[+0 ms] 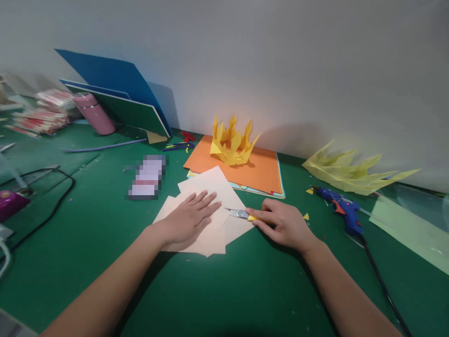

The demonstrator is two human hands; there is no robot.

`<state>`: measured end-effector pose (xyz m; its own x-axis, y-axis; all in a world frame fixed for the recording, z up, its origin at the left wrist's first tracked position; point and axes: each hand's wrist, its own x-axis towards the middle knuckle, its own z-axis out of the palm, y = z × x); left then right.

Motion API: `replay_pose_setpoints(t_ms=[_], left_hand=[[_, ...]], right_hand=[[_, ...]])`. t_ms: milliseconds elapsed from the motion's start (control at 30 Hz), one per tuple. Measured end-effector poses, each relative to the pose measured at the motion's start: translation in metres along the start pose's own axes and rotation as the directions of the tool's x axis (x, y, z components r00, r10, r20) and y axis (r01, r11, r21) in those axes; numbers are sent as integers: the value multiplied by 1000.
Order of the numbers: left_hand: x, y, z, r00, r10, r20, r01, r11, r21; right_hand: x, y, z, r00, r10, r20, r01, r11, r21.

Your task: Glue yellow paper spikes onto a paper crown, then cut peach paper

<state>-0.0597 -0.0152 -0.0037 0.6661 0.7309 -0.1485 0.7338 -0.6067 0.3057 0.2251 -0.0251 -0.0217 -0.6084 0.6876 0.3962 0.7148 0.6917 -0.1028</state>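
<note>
Several pale pink sheets of paper [213, 238] lie overlapping at angles on the green table. My left hand [187, 215] rests flat on them with its fingers stretched out. In my right hand [282, 222] is a utility knife [239, 214] with a yellow part near the fingers. Its blade points left and lies over the right side of the papers, close to my left fingertips. Behind the papers, a yellow folded-paper crown [233, 147] stands on a stack of orange paper [201, 157].
To the right lie a blue glue gun [345, 213] with a black cord, a pale yellow paper crown [351, 173] and a light green sheet [410, 229]. At left are a blurred-out phone-like object [147, 177], a pink bottle [94, 113], leaning boards [122, 105] and a black cable [58, 210].
</note>
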Motion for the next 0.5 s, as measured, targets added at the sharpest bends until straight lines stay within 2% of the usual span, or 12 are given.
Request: replay_pose_setpoints(t_ms=[233, 400, 500], left_hand=[[1, 0, -1, 999, -8, 39, 8, 1000, 7], [1, 1, -1, 1000, 3, -9, -3, 1000, -4], [1, 2, -2, 1000, -17, 16, 18, 1000, -7]], right_hand=[[4, -2, 0, 1000, 0, 3, 0, 1000, -3], [9, -4, 3, 1000, 13, 15, -13, 1000, -5], [12, -6, 6, 1000, 17, 10, -17, 1000, -12]])
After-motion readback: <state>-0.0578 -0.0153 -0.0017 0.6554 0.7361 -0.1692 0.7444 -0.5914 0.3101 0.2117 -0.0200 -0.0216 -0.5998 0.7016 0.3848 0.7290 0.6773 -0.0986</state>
